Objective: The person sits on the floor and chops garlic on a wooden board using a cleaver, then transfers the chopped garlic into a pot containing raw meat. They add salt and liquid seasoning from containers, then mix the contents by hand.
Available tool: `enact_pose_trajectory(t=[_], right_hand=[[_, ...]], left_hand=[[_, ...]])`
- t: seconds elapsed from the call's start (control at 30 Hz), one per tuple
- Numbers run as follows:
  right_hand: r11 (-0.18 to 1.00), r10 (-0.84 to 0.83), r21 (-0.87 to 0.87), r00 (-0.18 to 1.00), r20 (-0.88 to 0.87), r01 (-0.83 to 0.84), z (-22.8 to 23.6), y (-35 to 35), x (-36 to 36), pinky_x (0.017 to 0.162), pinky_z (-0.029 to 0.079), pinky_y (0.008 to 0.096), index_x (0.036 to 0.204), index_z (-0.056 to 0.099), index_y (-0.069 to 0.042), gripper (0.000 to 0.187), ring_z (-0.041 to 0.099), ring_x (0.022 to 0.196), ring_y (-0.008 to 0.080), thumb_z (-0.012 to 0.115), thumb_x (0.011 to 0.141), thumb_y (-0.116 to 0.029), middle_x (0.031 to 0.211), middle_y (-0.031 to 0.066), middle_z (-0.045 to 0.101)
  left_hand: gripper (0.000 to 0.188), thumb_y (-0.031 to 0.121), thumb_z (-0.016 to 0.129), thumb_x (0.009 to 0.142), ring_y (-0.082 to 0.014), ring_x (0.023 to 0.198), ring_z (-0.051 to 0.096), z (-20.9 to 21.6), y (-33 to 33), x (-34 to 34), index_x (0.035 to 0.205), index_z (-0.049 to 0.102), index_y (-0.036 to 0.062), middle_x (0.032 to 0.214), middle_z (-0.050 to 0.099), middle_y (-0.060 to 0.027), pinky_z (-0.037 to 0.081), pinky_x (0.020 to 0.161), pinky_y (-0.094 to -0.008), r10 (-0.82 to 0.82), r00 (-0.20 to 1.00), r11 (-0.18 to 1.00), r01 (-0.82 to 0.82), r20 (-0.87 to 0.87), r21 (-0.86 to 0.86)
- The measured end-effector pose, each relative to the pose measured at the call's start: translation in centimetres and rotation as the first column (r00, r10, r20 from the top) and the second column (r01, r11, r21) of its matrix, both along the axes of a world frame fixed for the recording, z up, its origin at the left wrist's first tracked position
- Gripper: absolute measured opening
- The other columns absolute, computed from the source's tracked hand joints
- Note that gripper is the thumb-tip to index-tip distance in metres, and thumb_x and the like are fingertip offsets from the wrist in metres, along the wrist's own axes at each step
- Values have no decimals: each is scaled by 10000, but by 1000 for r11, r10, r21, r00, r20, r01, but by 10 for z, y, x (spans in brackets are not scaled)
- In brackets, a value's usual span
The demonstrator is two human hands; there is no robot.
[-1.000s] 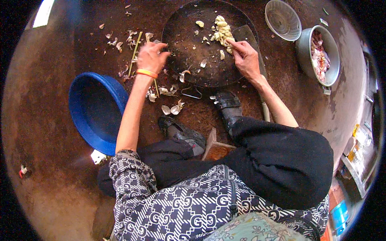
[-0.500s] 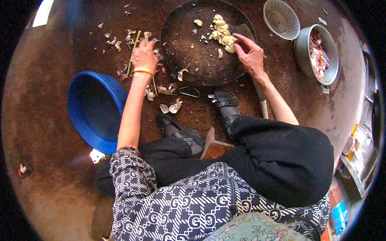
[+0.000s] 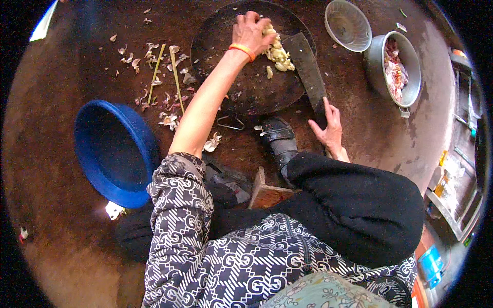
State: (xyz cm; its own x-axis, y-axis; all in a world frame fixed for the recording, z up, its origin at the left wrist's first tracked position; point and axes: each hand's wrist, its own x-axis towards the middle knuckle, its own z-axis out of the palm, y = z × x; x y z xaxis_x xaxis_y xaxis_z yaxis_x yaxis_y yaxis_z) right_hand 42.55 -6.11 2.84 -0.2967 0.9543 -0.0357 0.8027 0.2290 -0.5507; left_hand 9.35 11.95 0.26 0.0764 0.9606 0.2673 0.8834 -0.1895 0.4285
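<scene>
Peeled garlic cloves (image 3: 277,55) lie piled on a dark round chopping board (image 3: 231,84), some of them crushed or broken. My left hand (image 3: 250,34), with an orange band at the wrist, reaches over the pile. Its fingers are spread and bent down at the upper cloves; whether any are between them is hidden. A cleaver (image 3: 307,69) rests with its broad blade across the board's right edge, beside the garlic. Over its handle end is my right hand (image 3: 330,127), thumb stretched away from the fingers. The hand covers most of the handle.
A blue basin (image 3: 84,138) stands at my left. Garlic skins (image 3: 169,120) and two pale stalks (image 3: 155,77) litter the floor left of the board. At right are a clear plastic bowl (image 3: 339,38) and a metal pot (image 3: 377,64) holding raw-looking meat. My shoes sit close below the board.
My left hand has moved right from the stalks onto the garlic. My right hand has left the garlic and come down to the cleaver's handle, uncovering the blade.
</scene>
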Motion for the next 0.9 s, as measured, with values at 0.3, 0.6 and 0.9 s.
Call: enact_pose_trajectory(t=[0.3,0.6,0.9], right_hand=[[990,-61,-126,998,19,63,-4,-6,-1,801,529,448,1534,208,-239,931,601,965,402,678,757,-34,1151,171,543],[985,-96,-150,995,-33,90,-9,-8,1,843,517,439,1533,218,-237,914,590,1022,408,663,766,-16,1180,181,545],[987,-80,-147,995,-59,71,-7,-6,1,861,507,434,1533,225,-231,904,583,1023,412,657,769,-10,1164,189,549]], left_hand=[[251,191,739,738,-273,974,555,18,-72,19,975,682,132,1027,608,-52,446,795,-420,73,980,969,-113,184,221],[93,207,691,793,-283,739,638,-1,-72,29,837,662,131,799,628,-75,518,649,-398,-80,997,989,79,1,127],[99,142,699,800,-299,752,677,19,-79,24,853,664,66,868,686,-135,545,658,-390,52,930,998,-55,365,-2]])
